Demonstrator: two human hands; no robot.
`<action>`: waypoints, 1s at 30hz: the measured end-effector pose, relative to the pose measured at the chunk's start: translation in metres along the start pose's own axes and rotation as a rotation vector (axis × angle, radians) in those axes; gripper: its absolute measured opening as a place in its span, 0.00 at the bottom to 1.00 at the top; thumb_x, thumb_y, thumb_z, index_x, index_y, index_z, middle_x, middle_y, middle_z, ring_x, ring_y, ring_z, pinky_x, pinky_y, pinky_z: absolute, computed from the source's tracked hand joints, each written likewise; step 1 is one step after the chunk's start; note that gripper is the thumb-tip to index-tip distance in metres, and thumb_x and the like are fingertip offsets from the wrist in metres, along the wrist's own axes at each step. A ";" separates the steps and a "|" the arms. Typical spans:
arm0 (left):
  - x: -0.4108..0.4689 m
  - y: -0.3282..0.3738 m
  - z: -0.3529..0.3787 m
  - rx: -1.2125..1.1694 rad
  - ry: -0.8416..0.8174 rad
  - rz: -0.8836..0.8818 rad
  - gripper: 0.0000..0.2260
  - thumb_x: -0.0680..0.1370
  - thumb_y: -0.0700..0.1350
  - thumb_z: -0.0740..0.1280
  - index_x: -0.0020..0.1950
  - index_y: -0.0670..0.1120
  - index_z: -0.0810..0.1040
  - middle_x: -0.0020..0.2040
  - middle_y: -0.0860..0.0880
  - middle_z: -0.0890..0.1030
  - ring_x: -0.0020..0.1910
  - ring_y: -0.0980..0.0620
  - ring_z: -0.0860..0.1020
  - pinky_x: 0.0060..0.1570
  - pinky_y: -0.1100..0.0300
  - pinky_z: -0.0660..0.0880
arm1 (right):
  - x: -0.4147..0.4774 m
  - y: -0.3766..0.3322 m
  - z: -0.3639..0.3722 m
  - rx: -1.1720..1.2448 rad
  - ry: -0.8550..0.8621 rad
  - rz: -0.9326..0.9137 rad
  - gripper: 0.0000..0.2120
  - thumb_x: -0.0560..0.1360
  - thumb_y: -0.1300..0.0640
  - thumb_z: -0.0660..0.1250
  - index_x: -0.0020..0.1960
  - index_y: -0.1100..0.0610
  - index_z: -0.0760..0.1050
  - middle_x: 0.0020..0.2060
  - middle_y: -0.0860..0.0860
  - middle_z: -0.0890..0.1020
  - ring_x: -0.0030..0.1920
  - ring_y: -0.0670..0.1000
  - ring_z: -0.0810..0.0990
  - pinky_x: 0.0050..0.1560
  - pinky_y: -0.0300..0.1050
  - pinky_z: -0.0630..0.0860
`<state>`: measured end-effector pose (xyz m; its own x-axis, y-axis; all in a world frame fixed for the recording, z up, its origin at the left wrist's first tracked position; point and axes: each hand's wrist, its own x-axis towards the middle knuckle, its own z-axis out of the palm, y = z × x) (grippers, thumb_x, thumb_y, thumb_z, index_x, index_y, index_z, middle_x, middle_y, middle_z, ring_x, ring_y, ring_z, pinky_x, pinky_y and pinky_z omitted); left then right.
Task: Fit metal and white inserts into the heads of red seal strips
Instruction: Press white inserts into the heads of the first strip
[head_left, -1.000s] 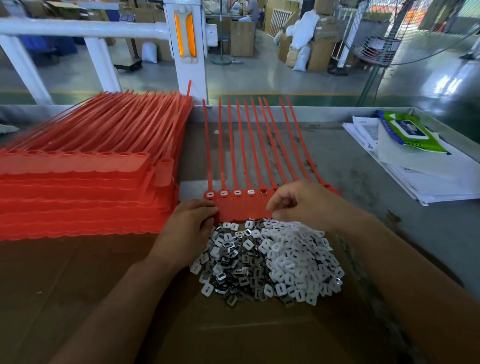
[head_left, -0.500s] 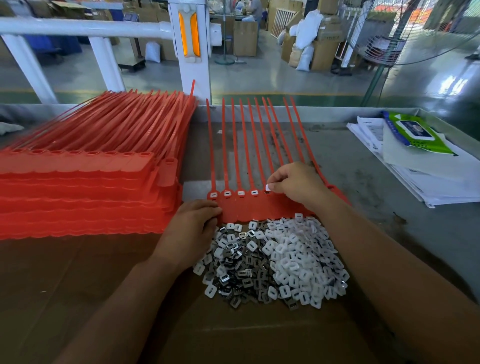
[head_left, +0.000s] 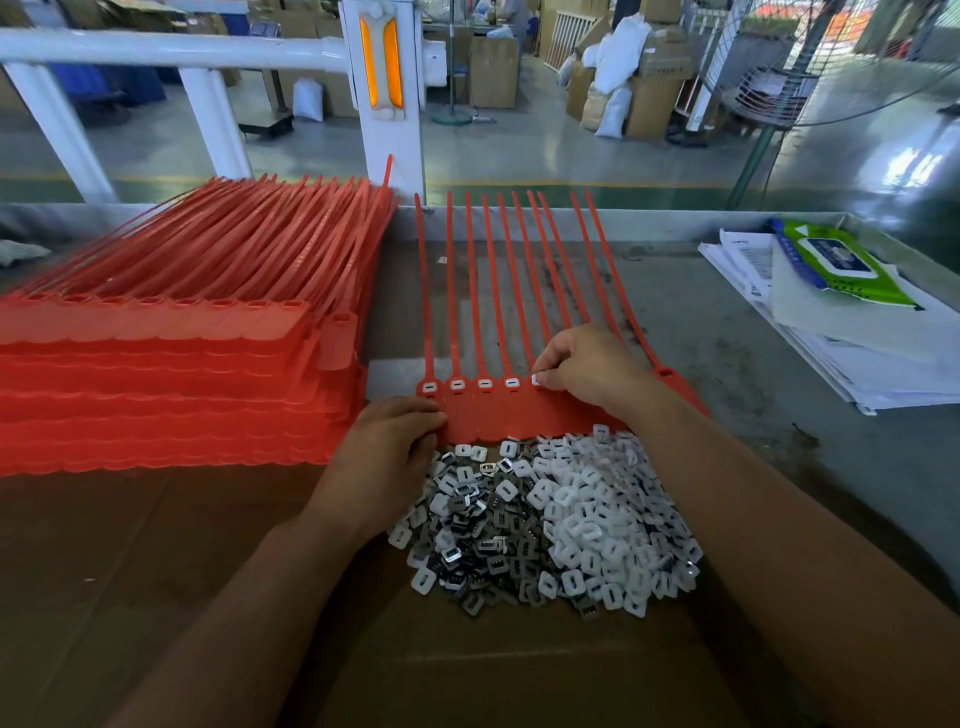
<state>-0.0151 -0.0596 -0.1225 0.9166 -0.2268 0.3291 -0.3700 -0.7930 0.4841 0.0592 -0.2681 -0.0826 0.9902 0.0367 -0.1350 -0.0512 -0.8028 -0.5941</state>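
On a grey worktable (head_left: 727, 332) partly covered with brown cardboard (head_left: 156, 571), a joined row of red seal strips (head_left: 498, 421) lies flat in the middle, with its heads nearest the viewer and its thin tails running away toward the table's far edge. The four heads on the left each show a white piece set in the slot. The right hand (head_left: 587, 364) reaches over the row with its fingers curled, pinching a small white insert (head_left: 536, 381) at the fifth head. Only a sliver of that insert shows, and how far it is seated cannot be told. This hand and forearm hide the next heads; one more head peeks out at the far right with a dark slot. The left hand (head_left: 384, 457) has its fingers bent, with the tips holding the row's left edge; the thumb is out of sight. Just in front of the strips, touching their near edge, sits a heap of inserts (head_left: 545, 519), mostly white on the right and mixed with dark metal ones on the left. To the left is a tall stack of red strips (head_left: 156, 374), cut off by the frame. At the right edge lie papers (head_left: 857, 364) with a green packet (head_left: 841, 265) on top, its print too small to read. A white railing (head_left: 156, 49) and a blurred warehouse floor lie beyond.
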 end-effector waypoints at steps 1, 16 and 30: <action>0.000 0.000 0.000 0.001 -0.002 0.000 0.13 0.77 0.38 0.63 0.60 0.43 0.78 0.61 0.48 0.76 0.62 0.52 0.69 0.59 0.66 0.59 | 0.001 0.000 0.001 0.012 0.006 0.004 0.05 0.72 0.58 0.70 0.38 0.51 0.76 0.50 0.50 0.81 0.47 0.46 0.75 0.46 0.40 0.69; 0.001 -0.001 0.001 -0.012 0.001 -0.012 0.13 0.77 0.37 0.63 0.60 0.43 0.78 0.61 0.48 0.76 0.63 0.51 0.69 0.60 0.67 0.59 | 0.014 -0.009 -0.005 0.053 -0.038 0.121 0.13 0.65 0.63 0.75 0.32 0.51 0.73 0.36 0.45 0.77 0.45 0.47 0.76 0.47 0.42 0.71; 0.001 -0.001 0.001 0.010 -0.002 -0.006 0.13 0.77 0.38 0.63 0.61 0.43 0.78 0.62 0.49 0.76 0.63 0.53 0.69 0.59 0.68 0.57 | 0.008 0.000 -0.001 0.072 0.013 0.077 0.11 0.68 0.60 0.74 0.35 0.50 0.73 0.42 0.46 0.77 0.48 0.46 0.73 0.43 0.39 0.68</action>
<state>-0.0137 -0.0595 -0.1237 0.9193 -0.2233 0.3242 -0.3629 -0.7997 0.4783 0.0669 -0.2683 -0.0832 0.9846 -0.0313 -0.1720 -0.1356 -0.7578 -0.6383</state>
